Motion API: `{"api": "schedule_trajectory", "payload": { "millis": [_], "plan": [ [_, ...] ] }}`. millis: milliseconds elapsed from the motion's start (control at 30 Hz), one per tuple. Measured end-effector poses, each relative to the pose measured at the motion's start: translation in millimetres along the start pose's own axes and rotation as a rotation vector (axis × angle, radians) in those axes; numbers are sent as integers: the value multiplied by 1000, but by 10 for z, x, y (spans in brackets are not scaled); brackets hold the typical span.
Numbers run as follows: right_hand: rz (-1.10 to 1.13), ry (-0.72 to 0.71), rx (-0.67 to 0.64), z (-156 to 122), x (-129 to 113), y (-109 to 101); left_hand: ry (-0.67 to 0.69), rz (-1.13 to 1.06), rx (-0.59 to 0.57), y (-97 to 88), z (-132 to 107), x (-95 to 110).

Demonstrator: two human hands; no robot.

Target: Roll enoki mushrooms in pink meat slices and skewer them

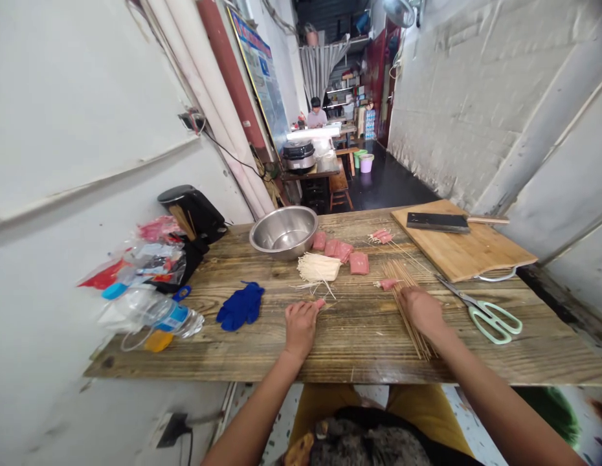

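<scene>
Rough planks make up the table (262,366), set against a white wall in a narrow room, with a person (316,116) far beyond the fingers. Well left of the left fingers, a black holder (197,246) has sticks (182,220) standing in it, beside some bags (155,255); a bottle (177,318) lies with its blue cap pointing left. Nearer those fingers is a crumpled glove (241,307). Beyond them, slightly left, a steel bowl (276,251) stands upright, its shiny inner floor in sight. The left hand (301,329) has its fingers drawn together on a small meat roll (320,303) at their tips; its long axis is hard to make out. Past those tips lie mushrooms (325,267), fanned end left, and farther on, meat slices (359,263). Beyond the right fingers and left of them, a second roll (389,284) lies sideways, strands at its left end. The right hand (420,312) rests at the skewers (413,336), whose long axis slants away and leftward; its fingers are bent, but I cannot tell whether they grip one. Right of them are scissors (470,301), blades pointing away and left, and beyond, a cleaver (437,222) on a board (476,252).
</scene>
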State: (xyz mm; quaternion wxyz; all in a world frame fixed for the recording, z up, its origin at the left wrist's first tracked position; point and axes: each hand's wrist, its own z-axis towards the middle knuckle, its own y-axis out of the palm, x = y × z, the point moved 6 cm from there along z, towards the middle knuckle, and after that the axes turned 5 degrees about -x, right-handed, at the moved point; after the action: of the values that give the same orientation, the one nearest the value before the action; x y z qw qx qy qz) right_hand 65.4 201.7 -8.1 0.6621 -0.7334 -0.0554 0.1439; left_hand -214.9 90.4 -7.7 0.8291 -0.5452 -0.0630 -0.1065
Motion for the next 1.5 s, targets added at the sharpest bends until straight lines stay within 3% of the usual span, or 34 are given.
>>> {"api": "schedule_trajectory", "payload": {
  "millis": [133, 300, 467, 533, 600, 700, 800, 900, 1100, 1500],
  "plan": [
    [-8, 87, 17, 23, 15, 5, 19, -46, -27, 23, 13, -6],
    [56, 145, 100, -118, 30, -212, -22, -84, -1, 31, 27, -55],
    [258, -115, 329, -460, -205, -544, -6, -152, 0, 39, 41, -83],
    [413, -246, 356, -619, -392, -588, 8, -167, 1, 37, 43, -85],
    [565, -322, 305, -747, -602, -506, 12, -174, -1, 37, 43, -88],
    [696, -364, 176, -874, -904, -194, 5, -188, 0, 41, 43, -103],
    [675, -364, 86, -918, -1094, 146, 16, -225, -2, 49, 59, -127],
    [550, -330, 40, -880, -1162, 330, 20, -251, -16, 59, 102, -162],
    [359, -316, -102, -810, -1237, 370, 27, -288, -28, 65, 169, -200],
    [205, -337, -114, -796, -1340, 458, 40, -271, -93, 64, 222, -226]
  ]
}}
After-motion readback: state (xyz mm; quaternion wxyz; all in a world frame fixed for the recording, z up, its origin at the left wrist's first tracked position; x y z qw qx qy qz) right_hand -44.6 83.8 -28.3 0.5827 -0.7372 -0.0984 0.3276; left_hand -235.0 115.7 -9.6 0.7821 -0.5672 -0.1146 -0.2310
